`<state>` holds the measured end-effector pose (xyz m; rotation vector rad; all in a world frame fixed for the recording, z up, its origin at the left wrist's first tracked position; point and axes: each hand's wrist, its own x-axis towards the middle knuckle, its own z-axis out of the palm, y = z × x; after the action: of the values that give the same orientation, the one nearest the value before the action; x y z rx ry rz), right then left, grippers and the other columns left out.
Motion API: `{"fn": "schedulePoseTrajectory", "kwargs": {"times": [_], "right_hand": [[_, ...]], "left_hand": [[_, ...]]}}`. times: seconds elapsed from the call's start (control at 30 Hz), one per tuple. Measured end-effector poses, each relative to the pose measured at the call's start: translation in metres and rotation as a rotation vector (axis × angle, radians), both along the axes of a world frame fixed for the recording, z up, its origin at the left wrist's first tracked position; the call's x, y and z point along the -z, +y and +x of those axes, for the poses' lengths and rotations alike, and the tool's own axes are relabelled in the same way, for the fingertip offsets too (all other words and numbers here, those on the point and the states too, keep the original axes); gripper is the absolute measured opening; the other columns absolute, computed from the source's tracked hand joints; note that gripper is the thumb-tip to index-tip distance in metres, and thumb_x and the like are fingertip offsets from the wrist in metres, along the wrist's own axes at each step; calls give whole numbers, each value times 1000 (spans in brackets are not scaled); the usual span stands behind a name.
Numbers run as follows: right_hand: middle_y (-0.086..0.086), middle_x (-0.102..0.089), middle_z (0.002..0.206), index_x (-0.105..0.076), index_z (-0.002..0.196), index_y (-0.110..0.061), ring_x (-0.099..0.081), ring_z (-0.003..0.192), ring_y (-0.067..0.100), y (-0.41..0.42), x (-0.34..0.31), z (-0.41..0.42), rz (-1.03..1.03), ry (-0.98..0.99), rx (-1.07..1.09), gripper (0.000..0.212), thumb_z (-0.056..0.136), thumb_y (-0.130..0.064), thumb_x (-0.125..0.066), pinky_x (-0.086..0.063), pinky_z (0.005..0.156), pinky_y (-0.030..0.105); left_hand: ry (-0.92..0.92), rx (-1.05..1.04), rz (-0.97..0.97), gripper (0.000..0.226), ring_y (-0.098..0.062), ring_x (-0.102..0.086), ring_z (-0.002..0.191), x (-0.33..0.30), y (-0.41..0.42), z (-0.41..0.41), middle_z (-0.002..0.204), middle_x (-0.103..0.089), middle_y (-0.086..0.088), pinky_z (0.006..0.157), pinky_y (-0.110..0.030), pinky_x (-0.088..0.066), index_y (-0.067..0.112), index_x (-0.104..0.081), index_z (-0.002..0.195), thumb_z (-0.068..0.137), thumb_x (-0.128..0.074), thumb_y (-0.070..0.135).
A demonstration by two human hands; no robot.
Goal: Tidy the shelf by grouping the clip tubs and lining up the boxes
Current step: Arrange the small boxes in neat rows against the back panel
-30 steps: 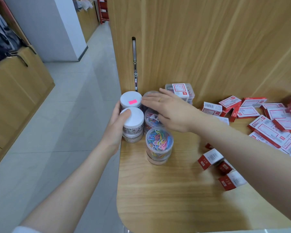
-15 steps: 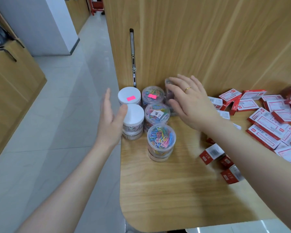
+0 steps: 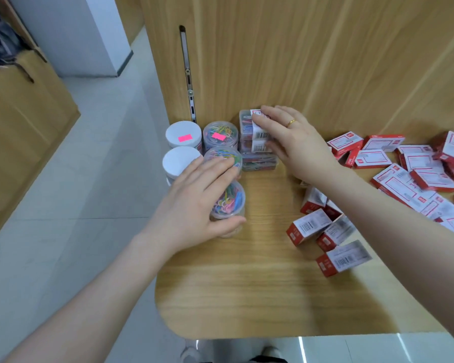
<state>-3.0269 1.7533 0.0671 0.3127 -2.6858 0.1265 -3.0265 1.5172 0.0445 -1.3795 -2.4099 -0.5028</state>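
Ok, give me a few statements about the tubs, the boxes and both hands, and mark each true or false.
1. The left hand lies over the nearest clear tub of coloured clips. True.
2. The right hand grips a red box. False: it holds the stack of clear rectangular cases by the back wall.
3. Two white-lidded tubs stand at the shelf's left edge. True.
4. The red boxes are lined up in a neat row. False: they lie scattered.
5. The right hand wears a ring. True.

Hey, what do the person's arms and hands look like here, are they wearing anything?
Both forearms are bare, with no sleeves in view. The right hand wears a plain gold ring on one finger. The left hand shows no ring, watch or glove.
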Motion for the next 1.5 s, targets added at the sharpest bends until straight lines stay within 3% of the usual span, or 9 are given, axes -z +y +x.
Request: {"fn": "schedulePoseTrajectory", "kwargs": {"times": [0.23,0.37,0.53,0.7,0.87,1.07,1.2,1.33,1.5], "right_hand": [[21,-52,131,-49,128,-6,-50,117,43,-2,-7,7,50,-2,-30,50,84,-28,-45,-47,92,51],[16,-59,118,-59,112,-2,-49,110,26,11,-11,42,-134,21,-236,33,90,-21,-44,-34,96,29],[0,-62,106,-66,101,-9,-55,95,14,53,-11,78,-176,-343,-322,25,85,-11,-47,-36,83,6],[-4,-39,144,-50,131,-23,-35,133,16,78,-16,102,-26,-607,-265,71,68,8,-39,-27,107,24],[4,-45,139,-46,134,-21,-48,117,33,79,-2,106,222,-437,-284,67,71,-1,-59,-44,93,45],[-1,-39,133,-37,137,-24,-50,112,23,85,10,111,11,-479,-164,63,81,-33,-64,-46,89,40],[-2,-44,119,-48,130,-21,-46,109,13,99,10,120,-287,-531,-139,66,72,-37,-75,-33,85,15],[-6,-43,104,-51,124,-23,-45,96,9,106,11,127,-350,-536,-105,62,69,-37,-77,-31,75,8],[1,-48,128,-37,136,-24,-46,118,17,106,21,133,-272,-513,-120,69,77,-36,-71,-35,94,25]], "left_hand": [[26,-32,74,75,-23,-34,133,-2,1,14,140,-44,-11,111,-38,-23,8,-43,134,76,-55,55],[81,-70,59,77,-23,-25,139,8,-6,26,145,-35,-9,114,-37,-21,11,-34,136,74,-62,48],[155,-46,177,59,-28,-27,135,13,10,54,142,-30,-10,111,-38,-25,10,-39,129,80,-60,36],[18,83,109,38,-22,-52,111,15,55,76,124,-56,-6,86,-38,-50,15,-50,116,84,-54,34],[-264,-7,-10,54,-25,-56,111,28,93,86,126,-54,-4,87,-40,-52,17,-45,130,79,-58,32],[-568,-177,315,45,-14,-57,106,32,106,87,115,-61,1,92,-23,-41,19,-52,123,80,-67,18],[-1025,-227,682,38,-11,-60,89,29,115,89,102,-65,1,86,-26,-46,28,-53,103,73,-71,15],[-1039,-241,755,39,-12,-59,87,29,124,90,101,-64,-2,87,-31,-46,29,-54,100,79,-66,-1],[-813,-215,530,40,1,-57,81,31,126,88,87,-63,16,78,-20,-44,38,-55,89,79,-63,0]]}}
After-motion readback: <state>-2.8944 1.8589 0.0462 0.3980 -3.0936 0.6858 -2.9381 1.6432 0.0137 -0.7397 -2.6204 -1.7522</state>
